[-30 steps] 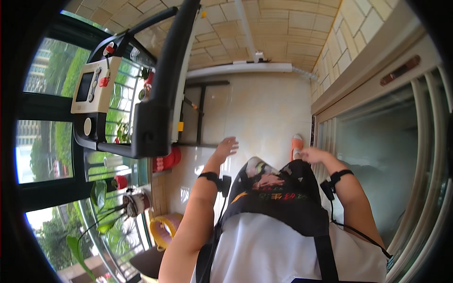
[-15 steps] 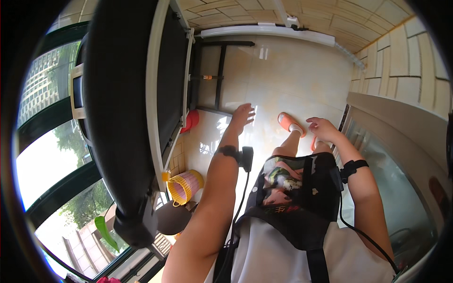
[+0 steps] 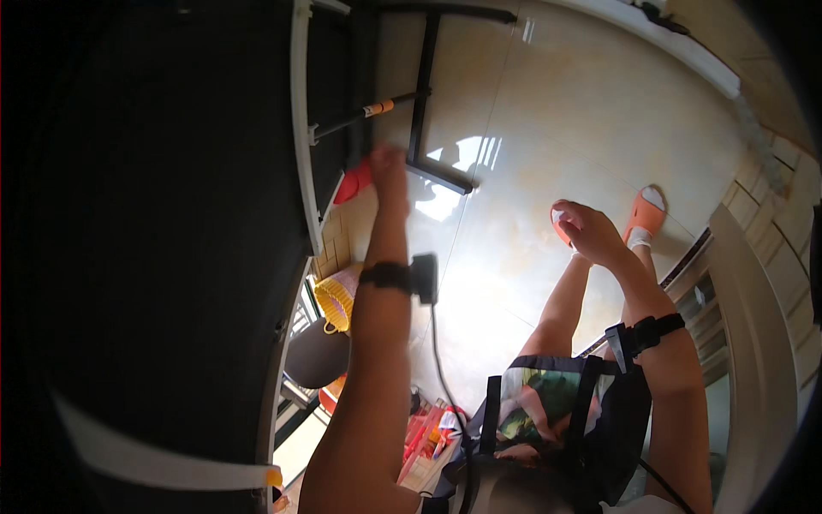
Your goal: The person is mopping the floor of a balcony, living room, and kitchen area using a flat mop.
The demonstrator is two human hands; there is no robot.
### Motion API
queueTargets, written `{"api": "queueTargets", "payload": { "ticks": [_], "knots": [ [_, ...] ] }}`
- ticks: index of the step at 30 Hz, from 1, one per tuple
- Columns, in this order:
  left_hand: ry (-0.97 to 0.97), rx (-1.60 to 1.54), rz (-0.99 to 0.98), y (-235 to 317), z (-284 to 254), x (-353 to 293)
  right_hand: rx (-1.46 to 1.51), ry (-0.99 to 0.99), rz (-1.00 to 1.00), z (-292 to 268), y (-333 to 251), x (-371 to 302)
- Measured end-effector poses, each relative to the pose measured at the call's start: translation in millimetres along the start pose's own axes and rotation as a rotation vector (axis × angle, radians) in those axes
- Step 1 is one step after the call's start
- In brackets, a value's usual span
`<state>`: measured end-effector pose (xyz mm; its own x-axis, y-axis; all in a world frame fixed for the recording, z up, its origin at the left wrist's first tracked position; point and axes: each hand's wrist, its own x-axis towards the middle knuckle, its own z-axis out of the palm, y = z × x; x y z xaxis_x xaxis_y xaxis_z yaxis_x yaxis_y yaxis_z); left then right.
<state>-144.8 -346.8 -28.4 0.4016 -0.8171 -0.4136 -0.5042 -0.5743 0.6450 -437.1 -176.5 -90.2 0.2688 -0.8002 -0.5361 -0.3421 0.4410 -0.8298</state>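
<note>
My left hand (image 3: 390, 169) is stretched out in front of me, beside a red object (image 3: 353, 182) at the edge of a large black padded board with a white frame (image 3: 301, 120). Motion smears its fingers, so I cannot tell whether they touch the red object. My right hand (image 3: 592, 231) hangs in the air over one of the orange slippers (image 3: 648, 212) on my feet. Its fingers are loosely bent and apart, with nothing in them. Each forearm wears a black strap with a small box (image 3: 424, 277).
Black metal legs (image 3: 421, 103) stand on the glossy tiled floor (image 3: 548, 111) ahead. A yellow and pink woven basket (image 3: 336, 300) and a dark round seat (image 3: 315, 355) are at left. A pale door frame (image 3: 753, 291) borders the right. Red items (image 3: 424, 437) lie below my left arm.
My view has turned left and closer to the black board. My left hand has moved over to the red object. My feet have shifted, and my right hand stays raised in front of me.
</note>
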Motion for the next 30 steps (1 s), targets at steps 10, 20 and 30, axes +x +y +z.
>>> {"api": "queueTargets", "payload": {
  "ticks": [10,20,30],
  "knots": [
    [0.730,0.877,0.694,-10,-119,-22,-0.057,-0.092,-0.307,43,-73,177],
    [1.090,1.333,0.757,-32,-120,-6,-0.053,0.194,-0.572,122,-126,310],
    [0.775,1.207,0.789,-30,-136,-24,0.162,0.137,-0.610,151,-157,370]
  ]
}}
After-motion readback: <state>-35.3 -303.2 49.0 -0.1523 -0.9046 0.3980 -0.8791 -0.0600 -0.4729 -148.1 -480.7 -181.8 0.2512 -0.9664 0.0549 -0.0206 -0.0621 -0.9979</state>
